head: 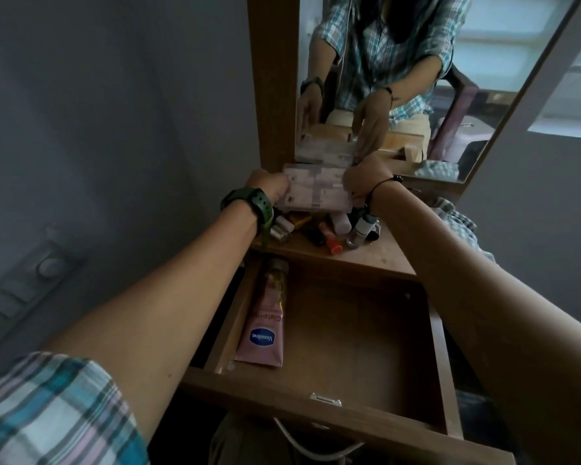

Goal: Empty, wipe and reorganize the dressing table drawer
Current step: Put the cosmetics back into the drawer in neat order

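The wooden drawer [440,344] stands pulled out below me. Inside it, along the left wall, lies a pink Vaseline tube [264,330]; the floor beside the tube is bare wood. Up on the dressing table top [376,255], against the mirror, sits a stack of pale pink boxes [316,191]. My left hand [269,187], with a green watch on the wrist, grips the stack's left end. My right hand [363,181], with a black cord bracelet, grips its right end.
Several small bottles and tubes [332,233] lie crowded on the table top just in front of the boxes. The mirror [416,78] stands behind, reflecting me. A checked cloth [457,216] lies at the table's right edge. A switch panel [31,280] is on the left wall.
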A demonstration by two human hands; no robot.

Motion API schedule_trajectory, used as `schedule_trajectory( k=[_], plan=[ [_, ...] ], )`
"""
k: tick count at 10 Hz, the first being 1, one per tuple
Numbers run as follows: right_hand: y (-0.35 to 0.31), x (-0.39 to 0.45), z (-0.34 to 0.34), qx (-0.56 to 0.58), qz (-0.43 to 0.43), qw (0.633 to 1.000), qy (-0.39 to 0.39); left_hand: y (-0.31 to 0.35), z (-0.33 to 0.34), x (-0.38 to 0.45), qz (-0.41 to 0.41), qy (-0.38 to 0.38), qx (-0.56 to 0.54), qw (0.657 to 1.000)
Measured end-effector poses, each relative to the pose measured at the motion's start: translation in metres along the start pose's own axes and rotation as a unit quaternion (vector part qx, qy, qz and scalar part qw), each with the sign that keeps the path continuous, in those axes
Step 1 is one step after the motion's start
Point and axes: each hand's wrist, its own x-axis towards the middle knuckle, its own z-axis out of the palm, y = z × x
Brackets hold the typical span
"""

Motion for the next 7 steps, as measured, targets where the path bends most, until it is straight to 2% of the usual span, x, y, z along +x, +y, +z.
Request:
schedule_trajectory(
  k=[1,2,4,5,6,7],
  plan=[
    [-0.006,-0.006,-0.002,-0.022,-0.013,1.0,0.0,0.01,-0.006,-0.026,-0.029,-0.024,-0.001,0.999],
    [-0.007,-0.012,0.0,-0.035,-0.032,0.998,0.029,0.01,-0.007,-0.032,-0.024,-0.028,-0.024,0.999],
    [-0.003,-0.066,-0.007,0.049,-0.09,0.99,0.092,0.009,-0.021,-0.075,0.087,0.034,-0.095,0.991],
    [0.016,-0.111,-0.003,0.095,-0.139,0.982,0.079,-0.01,-0.034,-0.119,0.107,0.027,-0.11,0.988],
    [0.037,-0.158,0.004,0.095,-0.171,0.976,0.095,-0.046,-0.043,-0.167,0.069,0.009,-0.129,0.989],
    [0.06,-0.201,0.014,0.082,-0.179,0.977,0.077,-0.086,-0.045,-0.199,0.036,0.021,-0.13,0.991]
  ],
)
